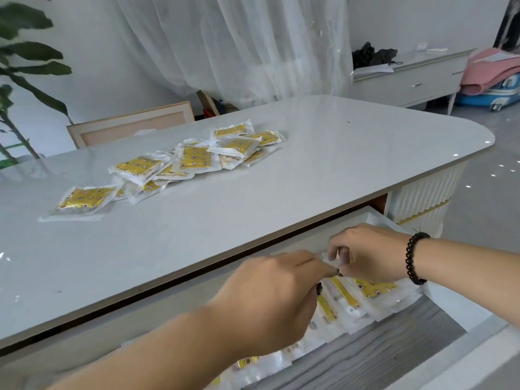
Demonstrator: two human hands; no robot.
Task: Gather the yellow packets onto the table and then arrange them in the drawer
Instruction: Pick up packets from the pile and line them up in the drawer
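We have both hands down in the open white drawer (388, 220) below the front edge of the glossy pale-grey desk (309, 170). Our left hand (270, 302) and right hand (371, 253), the one with a dark beaded bracelet (416, 258) at its wrist, meet fingertip to fingertip, together pinching the top edge of one clear-wrapped yellow packet (336, 258) at the back of the drawer row (354, 298). That row leans like tiles just under our hands. A loose heap of yellow packets (194, 160) waits on the desk, well beyond our hands and to the left.

We judge the risk to be the leaning row: a careless push while seating this packet could tip or fan the slippery wrappers, and the row would spread along the drawer floor. The packets carry small cartoon prints, but no writing is legible to us.
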